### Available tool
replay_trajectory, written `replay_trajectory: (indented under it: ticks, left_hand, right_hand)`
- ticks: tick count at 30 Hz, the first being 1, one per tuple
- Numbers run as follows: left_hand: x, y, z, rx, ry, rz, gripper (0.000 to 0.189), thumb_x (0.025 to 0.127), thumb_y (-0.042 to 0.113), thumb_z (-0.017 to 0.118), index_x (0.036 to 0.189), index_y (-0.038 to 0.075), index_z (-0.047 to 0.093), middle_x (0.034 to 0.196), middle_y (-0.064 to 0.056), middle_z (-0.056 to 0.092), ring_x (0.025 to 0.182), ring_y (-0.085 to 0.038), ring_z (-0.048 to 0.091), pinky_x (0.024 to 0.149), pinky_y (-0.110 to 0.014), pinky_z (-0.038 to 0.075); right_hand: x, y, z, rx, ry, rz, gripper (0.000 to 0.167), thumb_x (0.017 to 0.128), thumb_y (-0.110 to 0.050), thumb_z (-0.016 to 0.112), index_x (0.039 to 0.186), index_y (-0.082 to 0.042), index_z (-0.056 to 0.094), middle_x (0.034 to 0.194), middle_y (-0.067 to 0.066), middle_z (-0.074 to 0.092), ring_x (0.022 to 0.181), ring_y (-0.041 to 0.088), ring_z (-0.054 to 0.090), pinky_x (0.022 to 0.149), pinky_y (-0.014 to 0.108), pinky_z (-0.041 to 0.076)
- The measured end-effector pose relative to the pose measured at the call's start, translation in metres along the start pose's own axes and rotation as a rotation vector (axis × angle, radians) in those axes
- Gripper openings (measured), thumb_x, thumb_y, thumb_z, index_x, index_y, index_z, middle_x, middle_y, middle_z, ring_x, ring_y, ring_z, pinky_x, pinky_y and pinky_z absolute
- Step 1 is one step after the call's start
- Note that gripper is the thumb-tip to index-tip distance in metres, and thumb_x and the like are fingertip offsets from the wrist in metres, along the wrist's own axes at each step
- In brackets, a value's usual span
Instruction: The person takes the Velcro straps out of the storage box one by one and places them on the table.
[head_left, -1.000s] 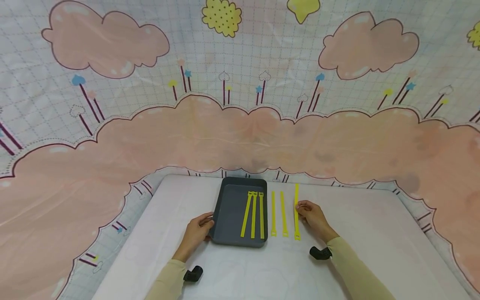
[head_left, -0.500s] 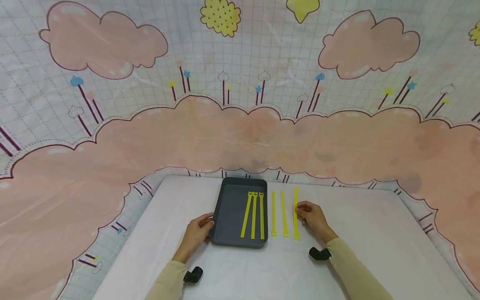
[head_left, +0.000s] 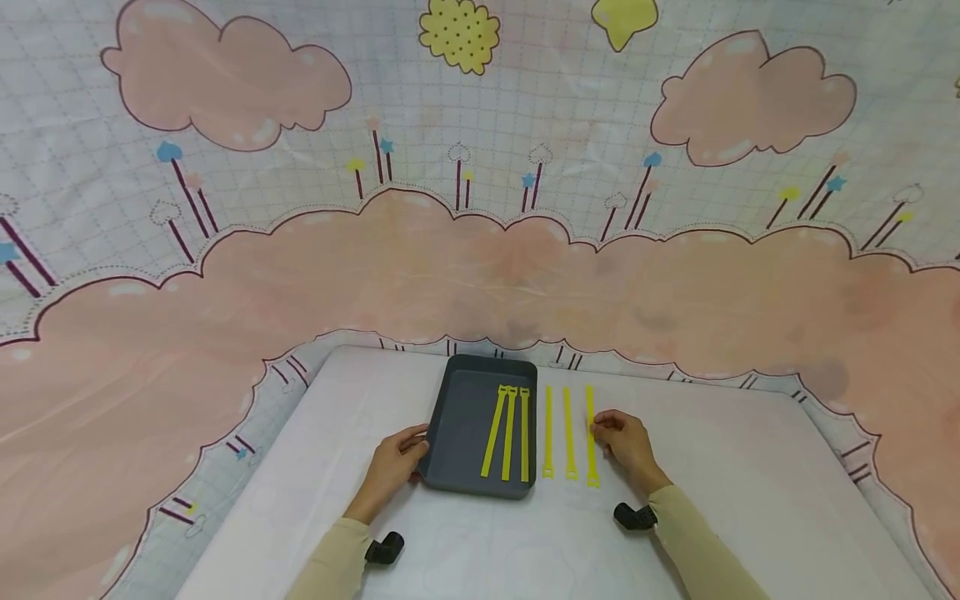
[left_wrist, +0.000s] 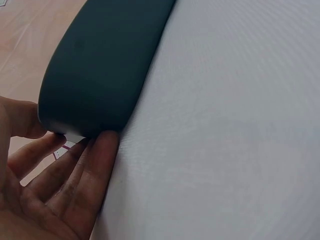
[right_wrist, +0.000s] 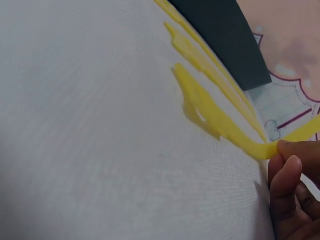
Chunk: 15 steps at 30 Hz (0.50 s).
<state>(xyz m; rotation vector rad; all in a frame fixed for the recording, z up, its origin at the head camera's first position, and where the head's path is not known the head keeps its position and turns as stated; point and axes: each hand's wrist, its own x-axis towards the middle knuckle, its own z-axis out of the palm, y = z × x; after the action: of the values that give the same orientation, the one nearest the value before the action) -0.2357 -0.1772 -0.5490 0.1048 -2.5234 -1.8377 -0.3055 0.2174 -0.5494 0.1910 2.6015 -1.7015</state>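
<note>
A dark grey tray point(head_left: 457, 425) lies on the table with three yellow cable ties point(head_left: 507, 437) inside, near its right wall. My left hand point(head_left: 393, 462) holds the tray's near left corner, the thumb at the rim and the fingers against the outer wall in the left wrist view. My right hand point(head_left: 626, 442) pinches a yellow cable tie point(head_left: 592, 454) between thumb and forefinger. In the right wrist view that tie point(right_wrist: 205, 107) bends upward at the fingertips, its slotted end down by the table. Two more cable ties point(head_left: 548, 429) lie between it and the tray.
The white table point(head_left: 465, 550) runs back to a patterned cloth point(head_left: 517, 275) with pink clouds that hangs behind and at both sides. A black wrist device point(head_left: 386, 548) sits on the left wrist and another device point(head_left: 635, 516) on the right.
The cable tie in my right hand has shifted slightly left and nearer, its far end now about level with the two beside it. My left hand and the tray stay in place.
</note>
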Motion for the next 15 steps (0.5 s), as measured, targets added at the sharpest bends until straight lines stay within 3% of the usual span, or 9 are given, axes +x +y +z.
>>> replay_trajectory:
  ticks: [15]
  left_hand:
    - [-0.0004, 0.0018, 0.0014, -0.009, 0.0, -0.002, 0.037, 0.095, 0.008, 0.062, 0.132, 0.005, 0.062, 0.119, -0.023, 0.068, 0.102, -0.028, 0.068, 0.055, -0.031, 0.057]
  right_hand:
    - [0.0037, 0.0022, 0.0005, -0.011, 0.037, 0.013, 0.021, 0.089, -0.012, 0.071, 0.105, 0.001, 0.067, 0.082, 0.003, 0.066, 0.055, 0.011, 0.053, 0.05, 0.023, 0.047]
